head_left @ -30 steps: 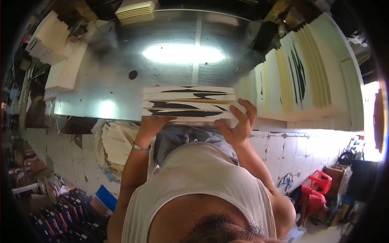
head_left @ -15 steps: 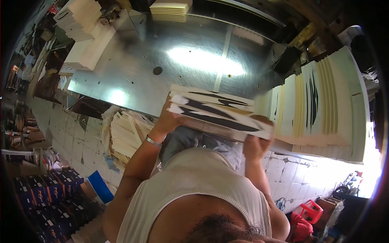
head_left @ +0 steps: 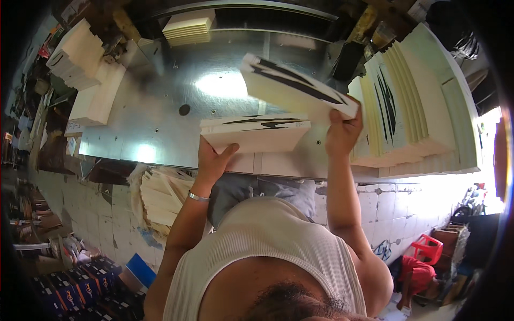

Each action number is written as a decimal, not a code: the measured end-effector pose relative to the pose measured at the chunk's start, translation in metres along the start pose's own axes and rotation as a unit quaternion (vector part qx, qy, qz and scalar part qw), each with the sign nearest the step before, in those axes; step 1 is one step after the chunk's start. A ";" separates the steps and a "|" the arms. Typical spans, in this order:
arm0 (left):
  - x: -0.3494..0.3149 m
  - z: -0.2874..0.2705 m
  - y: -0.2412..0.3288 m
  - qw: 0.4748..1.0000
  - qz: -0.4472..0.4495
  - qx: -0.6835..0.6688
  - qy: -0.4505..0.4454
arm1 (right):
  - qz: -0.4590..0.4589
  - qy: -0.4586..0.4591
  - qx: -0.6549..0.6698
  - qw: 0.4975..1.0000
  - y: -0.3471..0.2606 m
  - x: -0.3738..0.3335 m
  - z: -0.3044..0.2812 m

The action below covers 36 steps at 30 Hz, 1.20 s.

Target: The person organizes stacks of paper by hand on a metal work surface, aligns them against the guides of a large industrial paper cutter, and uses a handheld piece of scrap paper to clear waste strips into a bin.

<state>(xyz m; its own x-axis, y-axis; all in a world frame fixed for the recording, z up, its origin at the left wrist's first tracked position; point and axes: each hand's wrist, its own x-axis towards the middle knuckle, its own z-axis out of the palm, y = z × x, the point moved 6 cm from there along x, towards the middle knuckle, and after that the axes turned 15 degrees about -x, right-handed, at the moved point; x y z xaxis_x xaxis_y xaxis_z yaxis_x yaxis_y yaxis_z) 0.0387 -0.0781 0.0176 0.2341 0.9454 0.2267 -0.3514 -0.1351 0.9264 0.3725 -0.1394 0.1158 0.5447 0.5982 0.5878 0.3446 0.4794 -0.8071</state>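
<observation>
My left hand (head_left: 212, 163) is closed on the left end of a pale paper stack (head_left: 257, 139), its thumb lying over the near face. Black streaks run along the top edge of that stack, which is low over the near side of the metal table (head_left: 176, 136). Farther off and to the right, my right hand (head_left: 342, 132) grips the right end of a second paper stack (head_left: 294, 88), also streaked with black. This second one is tilted, its left end pointing up and away. A gap separates the two stacks.
Upright paper stacks (head_left: 412, 107) with yellowish edges fill the table's right side. More pale stacks (head_left: 96, 101) stand on the left, and a layered one (head_left: 188, 28) lies at the back. Below the table is a bag of paper offcuts (head_left: 160, 198). A red stool (head_left: 427, 249) stands at lower right.
The stacks, held together in both hands before, are now apart. My right hand has swung its stack up and away, while the left keeps the other near the table's front.
</observation>
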 end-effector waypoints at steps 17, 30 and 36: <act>0.002 0.006 0.003 0.999 -0.016 0.045 -0.024 | 0.091 -0.226 0.035 0.969 0.025 -0.092 0.039; -0.017 0.017 0.013 0.996 0.009 0.082 -0.035 | 0.035 -0.228 -0.234 0.945 0.003 -0.108 0.036; -0.034 0.008 -0.003 0.999 -0.045 0.023 0.016 | 0.160 -0.194 -0.211 0.945 0.023 -0.131 0.029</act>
<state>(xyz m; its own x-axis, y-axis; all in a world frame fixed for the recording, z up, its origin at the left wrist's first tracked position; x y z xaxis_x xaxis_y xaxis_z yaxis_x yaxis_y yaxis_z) 0.0388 -0.1124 0.0089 0.2328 0.9633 0.1335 -0.2875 -0.0630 0.9557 0.2870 -0.1886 0.0217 0.3793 0.8985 0.2209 0.5287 -0.0146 -0.8487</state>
